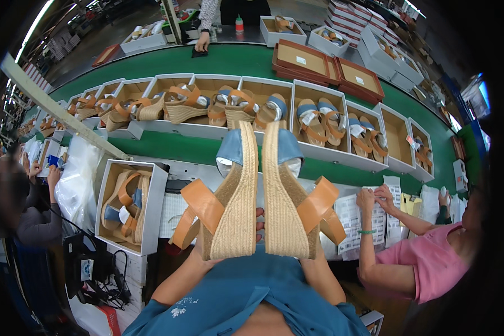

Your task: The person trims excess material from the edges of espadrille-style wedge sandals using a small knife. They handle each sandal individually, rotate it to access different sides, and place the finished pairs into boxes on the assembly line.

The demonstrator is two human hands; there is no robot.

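Observation:
I hold up a pair of wedge sandals side by side, soles facing each other with a narrow gap between. My left hand (pixel 260 225) is closed round the left wedge sandal (pixel 238 207); its fingertips show at the heel's inner edge. Behind the other wedge sandal (pixel 285 207) is my right hand (pixel 312 253), gripping it near the heel, with its fingers mostly hidden. Both have woven rope-like wedges, blue toe bands and tan ankle straps. Left of them, an open white box (pixel 158 210) holds another such pair, with white paper on it.
Beyond, a row of open shoe boxes (pixel 294 106) with similar sandals lines the green bench (pixel 229 63). Brown lids (pixel 305 59) are stacked farther back. At right, a co-worker in pink (pixel 414 263) handles label sheets (pixel 350 221). Another person (pixel 33 207) works at left, near clear plastic bags (pixel 81 176).

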